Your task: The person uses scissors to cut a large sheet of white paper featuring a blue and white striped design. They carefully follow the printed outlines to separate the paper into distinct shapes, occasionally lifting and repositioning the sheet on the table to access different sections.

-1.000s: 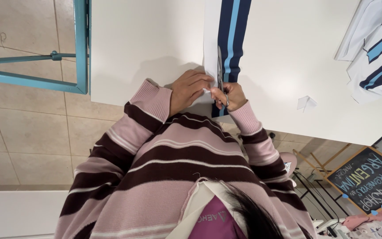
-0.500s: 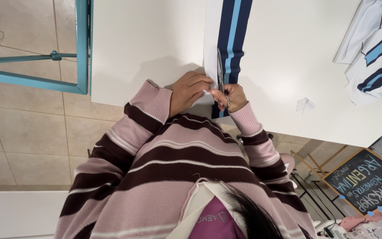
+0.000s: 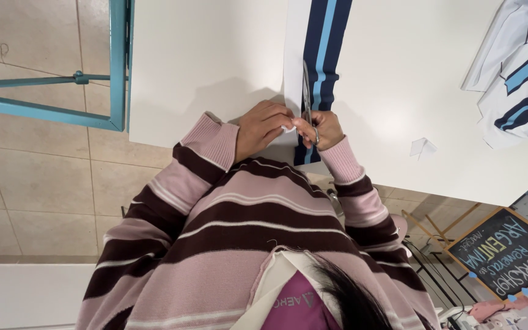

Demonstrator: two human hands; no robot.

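My right hand (image 3: 324, 129) is closed on a pair of metal scissors (image 3: 305, 91) whose blades point away from me along a fabric strip. The strip (image 3: 324, 49) is white with navy and light-blue stripes and lies on the white table (image 3: 209, 55). My left hand (image 3: 263, 127) pinches the white near edge of the strip right beside the scissors' handles. Both hands touch each other at the table's near edge. My striped pink and dark-brown sweater sleeves (image 3: 184, 183) fill the lower view.
A second white garment with navy and blue stripes (image 3: 520, 67) lies at the table's far right. A small white fabric scrap (image 3: 421, 146) sits on the table. A teal metal frame (image 3: 116, 61) stands left over the tiled floor. A chalkboard sign (image 3: 508, 250) leans at lower right.
Hardly anything has changed. Both hands stay together at the strip with the scissors in the same place; the view has shifted only slightly.
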